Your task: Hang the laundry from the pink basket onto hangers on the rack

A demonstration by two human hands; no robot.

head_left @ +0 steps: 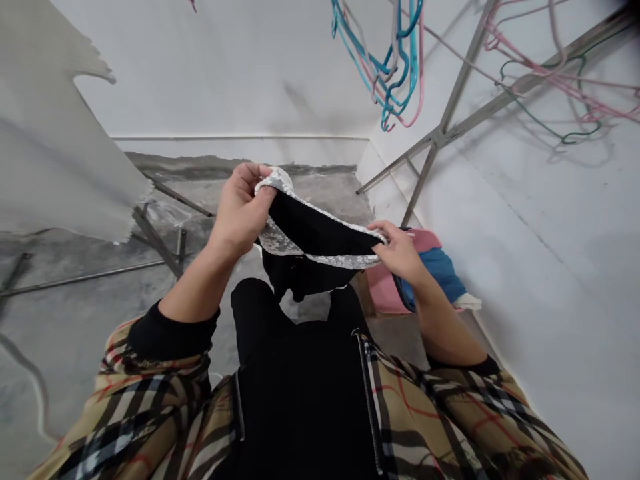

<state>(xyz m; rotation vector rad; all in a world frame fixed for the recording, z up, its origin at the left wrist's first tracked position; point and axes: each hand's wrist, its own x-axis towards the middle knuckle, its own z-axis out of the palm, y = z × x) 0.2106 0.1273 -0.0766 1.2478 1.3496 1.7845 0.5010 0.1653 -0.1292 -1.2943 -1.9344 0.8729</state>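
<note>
Dead center of the view there's a black fabric garment with white floral lace edging [325, 227], held spread out in midair. The left hand [239, 212] has its 10 o'clock end pinched between thumb and fingers, and the right hand [401, 253] is gripping the 4 o'clock end the same way. Blue and pink plastic-looking hangers [384, 69] dangle up around 1 o'clock, and a pink container [383, 290] with blue cloth [443, 272] sits near 4 o'clock.
</note>
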